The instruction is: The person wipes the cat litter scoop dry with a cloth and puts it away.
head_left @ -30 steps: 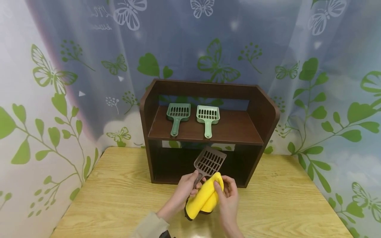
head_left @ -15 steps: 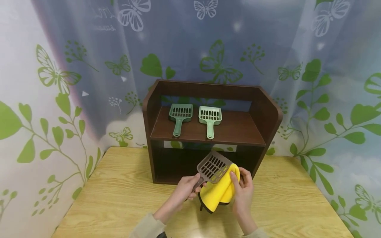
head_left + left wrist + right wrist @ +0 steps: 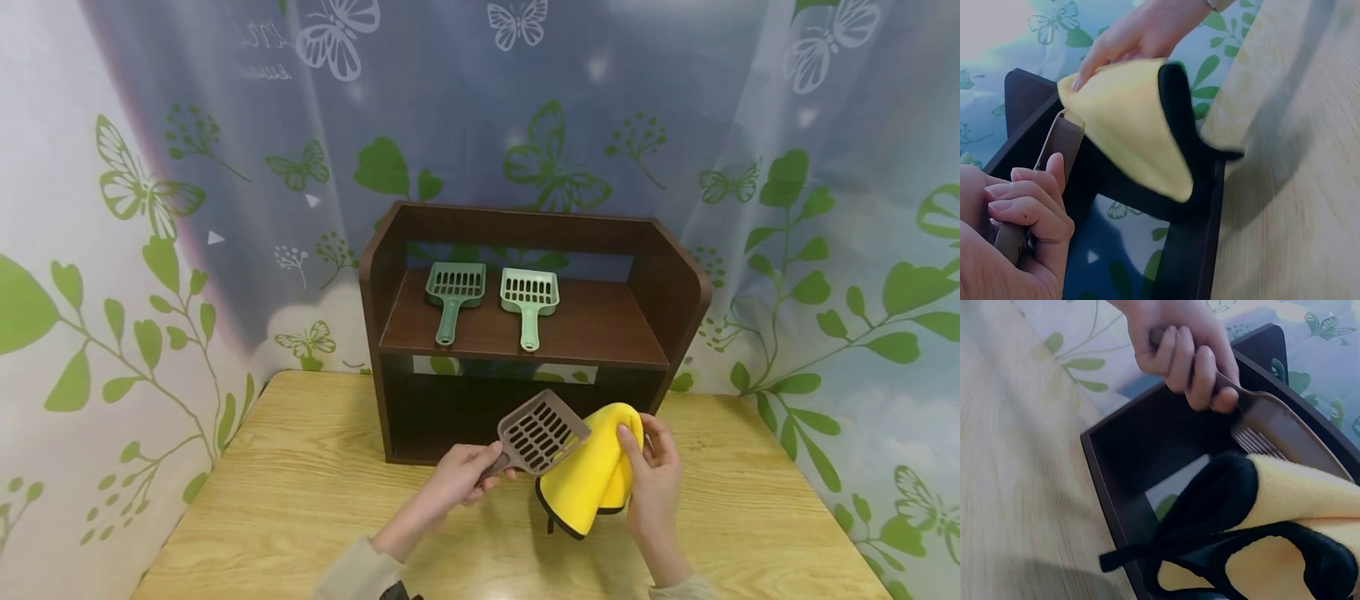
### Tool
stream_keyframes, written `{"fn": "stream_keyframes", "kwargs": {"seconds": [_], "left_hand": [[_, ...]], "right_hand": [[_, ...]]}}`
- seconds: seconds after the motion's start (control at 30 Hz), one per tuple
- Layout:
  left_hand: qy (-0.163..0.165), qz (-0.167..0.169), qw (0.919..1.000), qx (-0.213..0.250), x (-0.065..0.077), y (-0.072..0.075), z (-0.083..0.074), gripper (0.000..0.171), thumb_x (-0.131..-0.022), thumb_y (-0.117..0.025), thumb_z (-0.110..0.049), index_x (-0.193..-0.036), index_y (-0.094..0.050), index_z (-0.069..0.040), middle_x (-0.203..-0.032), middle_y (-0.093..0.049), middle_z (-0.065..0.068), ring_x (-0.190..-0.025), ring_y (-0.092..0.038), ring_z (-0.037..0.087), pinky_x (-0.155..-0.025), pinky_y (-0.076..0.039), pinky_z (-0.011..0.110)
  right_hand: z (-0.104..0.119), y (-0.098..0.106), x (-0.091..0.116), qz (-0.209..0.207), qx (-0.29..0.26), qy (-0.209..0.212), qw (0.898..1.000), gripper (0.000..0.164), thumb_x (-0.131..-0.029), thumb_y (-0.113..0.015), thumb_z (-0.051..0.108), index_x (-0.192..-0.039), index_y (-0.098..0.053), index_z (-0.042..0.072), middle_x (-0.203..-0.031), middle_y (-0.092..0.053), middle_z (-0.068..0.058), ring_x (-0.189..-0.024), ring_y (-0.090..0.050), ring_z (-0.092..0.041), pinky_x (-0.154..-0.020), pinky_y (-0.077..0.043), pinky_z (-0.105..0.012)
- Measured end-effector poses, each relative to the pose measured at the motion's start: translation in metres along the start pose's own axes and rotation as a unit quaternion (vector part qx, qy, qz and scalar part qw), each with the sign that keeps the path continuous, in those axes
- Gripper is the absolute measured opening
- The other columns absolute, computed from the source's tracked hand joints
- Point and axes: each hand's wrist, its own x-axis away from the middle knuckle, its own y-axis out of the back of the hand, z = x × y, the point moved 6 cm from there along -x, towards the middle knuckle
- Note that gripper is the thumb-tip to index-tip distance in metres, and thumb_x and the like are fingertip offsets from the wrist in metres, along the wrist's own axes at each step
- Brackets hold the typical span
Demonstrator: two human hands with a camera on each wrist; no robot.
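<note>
My left hand (image 3: 461, 477) grips the handle of a brown slotted litter scoop (image 3: 543, 432), its head tilted up in front of the shelf's lower compartment. In the left wrist view, the fingers (image 3: 1035, 206) curl round that handle. To the right, my right hand (image 3: 654, 475) pinches the upper part of a yellow cloth (image 3: 588, 479) with dark edging, which hangs in folds. The cloth's upper left part lies right against the scoop's right edge; whether they touch I cannot tell. A black loop (image 3: 1125, 556) sticks out from the cloth's edging in the right wrist view.
A dark brown two-tier shelf (image 3: 525, 358) stands at the back of the wooden table (image 3: 300, 500). On its upper board lie a dark green scoop (image 3: 455, 287) and a light green scoop (image 3: 529, 296), handles forward. A curtain (image 3: 480, 108) with butterflies and leaves hangs behind.
The right hand has moved right with the yellow cloth, from over the scoop's handle to beside its head. The brown scoop has shifted slightly right and down and turned clockwise, still in my left hand.
</note>
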Motion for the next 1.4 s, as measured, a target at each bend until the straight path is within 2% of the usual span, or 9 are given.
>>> {"fn": "stream_keyframes", "kwargs": {"seconds": [0.33,0.5,0.6,0.67,0.83,0.93,1.03,1.17,1.4], "left_hand": [[-0.006,0.005,0.9999,-0.014,0.003,0.009,-0.009,0.049,-0.109,-0.047,-0.038,-0.113,-0.072,0.004,-0.066,-0.050,-0.003,-0.050,-0.030,0.004,-0.047,-0.025,0.019],[-0.016,0.015,0.9996,-0.020,0.002,0.004,-0.018,0.048,-0.109,-0.046,-0.040,-0.113,-0.072,0.001,-0.066,-0.050,-0.003,-0.049,-0.029,0.006,-0.047,-0.025,0.020],[-0.024,0.013,0.9992,-0.029,0.001,0.000,-0.025,0.045,-0.108,-0.047,-0.039,-0.111,-0.071,-0.001,-0.066,-0.050,-0.002,-0.049,-0.030,0.006,-0.046,-0.026,0.019],[-0.031,0.011,0.9989,-0.034,0.000,-0.002,-0.030,0.043,-0.108,-0.048,-0.039,-0.110,-0.070,-0.001,-0.066,-0.051,-0.002,-0.049,-0.032,0.007,-0.046,-0.026,0.019],[-0.035,0.016,0.9988,-0.030,-0.002,-0.010,-0.042,0.040,-0.108,-0.050,-0.038,-0.110,-0.068,-0.002,-0.066,-0.052,0.000,-0.049,-0.033,0.007,-0.046,-0.026,0.020],[-0.037,0.027,0.9986,-0.027,-0.003,-0.015,-0.050,0.040,-0.108,-0.050,-0.038,-0.110,-0.068,-0.002,-0.067,-0.052,0.000,-0.049,-0.032,0.008,-0.046,-0.026,0.021],[-0.041,0.036,0.9982,-0.024,-0.005,-0.020,-0.060,0.040,-0.108,-0.050,-0.037,-0.109,-0.069,-0.002,-0.067,-0.052,0.001,-0.049,-0.031,0.008,-0.046,-0.026,0.021],[-0.050,0.038,0.9977,-0.025,-0.007,-0.025,-0.074,0.039,-0.109,-0.048,-0.035,-0.112,-0.069,-0.003,-0.068,-0.052,0.001,-0.048,-0.030,0.009,-0.046,-0.027,0.021],[-0.094,0.022,0.9951,-0.025,-0.012,-0.032,-0.106,0.036,-0.111,-0.043,-0.028,-0.115,-0.067,-0.002,-0.073,-0.052,0.003,-0.051,-0.033,0.010,-0.049,-0.028,0.021]], "right_hand": [[0.021,0.037,-0.007,0.026,0.076,0.008,0.997,0.020,-0.095,-0.066,-0.005,-0.115,-0.063,-0.007,-0.102,-0.067,0.000,-0.082,-0.066,-0.009,-0.067,-0.057,-0.020],[0.027,0.056,-0.011,0.051,0.156,0.016,0.986,0.023,-0.094,-0.070,-0.002,-0.116,-0.064,-0.005,-0.091,-0.071,0.004,-0.073,-0.067,-0.008,-0.058,-0.056,-0.021],[0.031,0.066,-0.013,0.064,0.250,0.060,0.964,0.024,-0.092,-0.074,0.001,-0.115,-0.068,-0.001,-0.092,-0.070,0.011,-0.072,-0.065,-0.005,-0.054,-0.053,-0.019],[0.034,0.071,-0.013,0.077,0.307,0.112,0.942,0.023,-0.089,-0.076,-0.002,-0.110,-0.071,0.002,-0.095,-0.069,0.012,-0.075,-0.062,-0.003,-0.055,-0.052,-0.017],[0.032,0.071,-0.009,0.128,0.408,0.268,0.863,0.032,-0.075,-0.083,-0.012,-0.098,-0.075,0.009,-0.095,-0.070,0.001,-0.084,-0.059,0.001,-0.069,-0.048,-0.008],[0.023,0.073,-0.006,0.146,0.442,0.322,0.825,0.038,-0.069,-0.086,-0.013,-0.096,-0.075,0.012,-0.093,-0.071,-0.001,-0.086,-0.061,-0.001,-0.077,-0.044,-0.005],[0.011,0.075,-0.005,0.151,0.465,0.329,0.808,0.040,-0.068,-0.088,-0.010,-0.096,-0.075,0.015,-0.094,-0.071,0.002,-0.081,-0.064,-0.008,-0.075,-0.045,-0.006],[-0.003,0.074,-0.003,0.160,0.495,0.307,0.797,0.039,-0.070,-0.089,-0.004,-0.098,-0.075,0.019,-0.097,-0.070,0.005,-0.078,-0.065,-0.015,-0.071,-0.049,-0.013],[-0.019,0.070,0.000,0.174,0.526,0.272,0.787,0.037,-0.072,-0.090,0.004,-0.101,-0.078,0.024,-0.096,-0.070,0.004,-0.083,-0.069,-0.021,-0.068,-0.055,-0.039]]}}
